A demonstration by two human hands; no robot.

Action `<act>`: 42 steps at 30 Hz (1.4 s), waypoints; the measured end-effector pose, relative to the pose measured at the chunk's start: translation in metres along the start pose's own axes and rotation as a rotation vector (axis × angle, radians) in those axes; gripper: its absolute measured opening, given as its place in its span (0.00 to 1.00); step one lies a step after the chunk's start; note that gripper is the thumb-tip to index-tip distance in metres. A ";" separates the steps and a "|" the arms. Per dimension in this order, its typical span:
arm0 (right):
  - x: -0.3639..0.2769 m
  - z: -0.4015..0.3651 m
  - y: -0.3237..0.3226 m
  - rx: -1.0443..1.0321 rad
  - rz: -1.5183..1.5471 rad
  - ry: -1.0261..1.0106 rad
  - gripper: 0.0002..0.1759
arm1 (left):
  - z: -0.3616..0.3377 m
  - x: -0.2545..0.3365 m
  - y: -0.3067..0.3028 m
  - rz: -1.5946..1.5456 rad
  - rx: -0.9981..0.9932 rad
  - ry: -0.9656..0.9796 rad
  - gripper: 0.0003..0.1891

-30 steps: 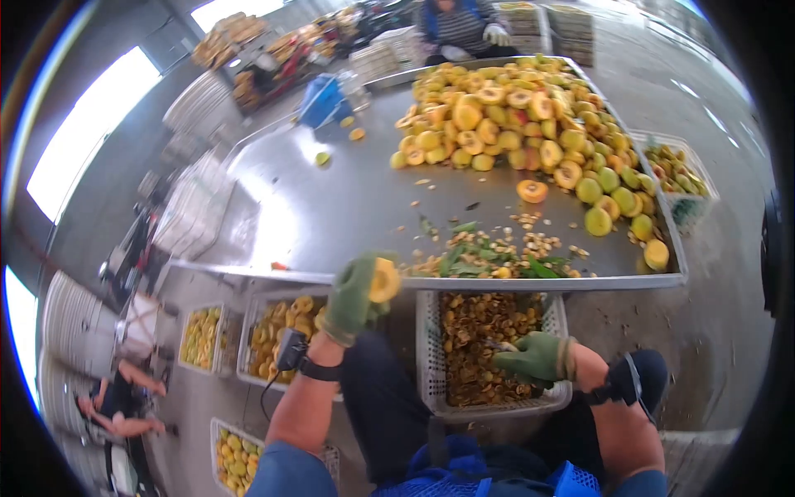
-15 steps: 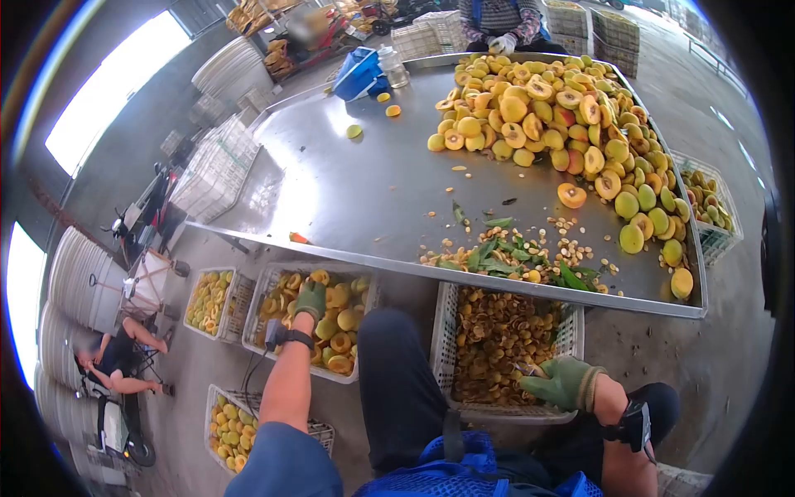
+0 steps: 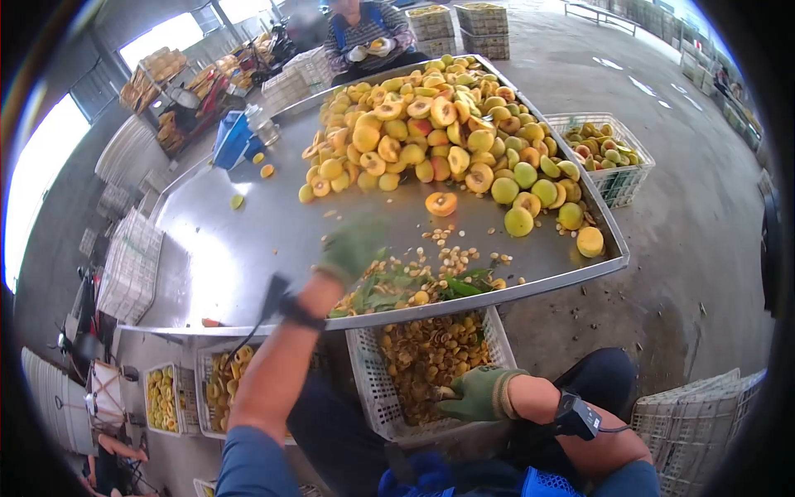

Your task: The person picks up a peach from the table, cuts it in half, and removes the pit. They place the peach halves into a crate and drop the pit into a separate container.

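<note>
My left hand (image 3: 352, 246), in a green glove and smeared by motion, is over the metal table (image 3: 273, 224), just above green leaves (image 3: 468, 284) and scattered pale pits (image 3: 451, 258). My right hand (image 3: 478, 394), in a matching glove, is closed low over a white crate (image 3: 369, 389) of brown pits and scraps (image 3: 426, 356). A small light-brown tip sticks out from its fingers; I cannot tell what it belongs to. Beyond my left hand lies a heap of halved yellow peaches (image 3: 406, 124), with one cut half (image 3: 440, 204) lying nearer.
Another person (image 3: 368, 41) in white gloves holds a fruit piece at the far side. A crate of fruit (image 3: 609, 157) stands right of the table; a crate of halves (image 3: 166, 398) sits lower left. A blue basket (image 3: 234, 142) and clear jar (image 3: 263, 126) stand on the far left corner.
My left hand has moved from the crate of peach halves up and right, over the table. The view has swung right. My right hand stays over the crate of pits.
</note>
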State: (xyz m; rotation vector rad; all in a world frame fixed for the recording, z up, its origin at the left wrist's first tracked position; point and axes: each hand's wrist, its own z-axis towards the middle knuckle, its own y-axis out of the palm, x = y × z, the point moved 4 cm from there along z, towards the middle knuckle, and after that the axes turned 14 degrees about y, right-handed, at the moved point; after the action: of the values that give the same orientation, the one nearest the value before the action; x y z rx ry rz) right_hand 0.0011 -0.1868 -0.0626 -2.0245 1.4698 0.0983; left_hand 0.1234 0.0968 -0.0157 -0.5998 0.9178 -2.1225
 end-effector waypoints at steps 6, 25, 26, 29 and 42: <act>0.028 0.006 -0.013 0.796 -0.015 -0.512 0.21 | 0.096 -0.012 0.122 -0.217 -0.069 -0.634 0.25; 0.000 0.001 -0.070 0.327 1.279 -0.357 0.15 | -0.015 0.103 0.030 -0.496 0.042 -0.177 0.18; -0.003 0.002 -0.069 0.319 1.244 -0.334 0.14 | -0.017 0.107 0.032 -0.554 0.065 -0.200 0.18; -0.006 0.004 -0.066 0.485 1.089 -0.342 0.15 | -0.025 0.111 0.039 -0.799 0.093 -0.361 0.19; 0.009 0.026 -0.072 1.158 0.649 -0.387 0.14 | -0.055 0.118 0.023 -1.316 0.109 -0.817 0.29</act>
State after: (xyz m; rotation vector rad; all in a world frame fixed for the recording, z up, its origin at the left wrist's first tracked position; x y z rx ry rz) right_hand 0.0755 -0.1673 -0.0558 -0.5500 1.3675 -0.0835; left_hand 0.0244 0.0179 -0.0538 -2.2115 -0.1994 -2.4572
